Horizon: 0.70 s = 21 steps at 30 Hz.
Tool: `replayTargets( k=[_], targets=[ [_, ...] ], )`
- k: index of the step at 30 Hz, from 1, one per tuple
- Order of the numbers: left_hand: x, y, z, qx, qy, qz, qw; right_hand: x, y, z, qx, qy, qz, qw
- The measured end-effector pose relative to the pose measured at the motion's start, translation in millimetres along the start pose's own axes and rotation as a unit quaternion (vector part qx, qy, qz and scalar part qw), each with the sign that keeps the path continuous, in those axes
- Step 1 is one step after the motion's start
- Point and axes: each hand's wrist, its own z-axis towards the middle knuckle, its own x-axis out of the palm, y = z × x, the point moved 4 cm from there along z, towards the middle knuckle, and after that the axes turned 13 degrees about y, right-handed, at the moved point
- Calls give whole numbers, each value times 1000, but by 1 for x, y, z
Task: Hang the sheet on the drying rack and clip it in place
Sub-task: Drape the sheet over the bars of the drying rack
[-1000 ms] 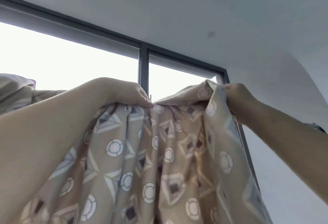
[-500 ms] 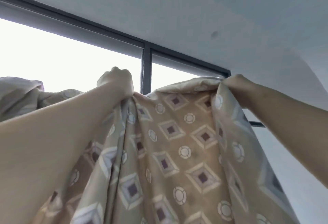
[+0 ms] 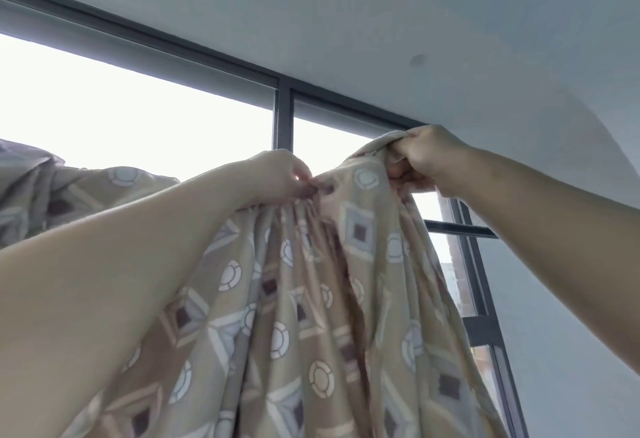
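A tan sheet [image 3: 311,316] printed with diamonds and circles hangs down in front of me, raised high against the window. My left hand [image 3: 277,177] pinches a bunched part of its top edge at the middle. My right hand [image 3: 422,160] is closed on the top edge just to the right, a little higher. More of the sheet [image 3: 52,195] lies draped at the far left, at about the same height. The drying rack is hidden behind the cloth, and no clip is in view.
A dark-framed window [image 3: 284,115] with bright glass fills the background. The white ceiling [image 3: 381,21] is close above, and a white wall [image 3: 571,299] stands at the right beside the window's right frame [image 3: 481,299].
My hands have come closer together and the cloth between them has gathered into folds. The right hand has lifted its part of the edge slightly higher.
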Motion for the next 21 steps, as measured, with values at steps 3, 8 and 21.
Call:
replayTargets(
  k=[3,8,21],
  targets=[
    [-6,8,1,-10,-68,-27,997,-4,-6,1,13,-18,-16,1000],
    [0,15,-12,-121,68,72,988,-28,-22,2,55,-110,-110,986],
    [-16,11,-22,-75,44,-41,995,70,-11,-14,-42,206,-147,967]
  ],
)
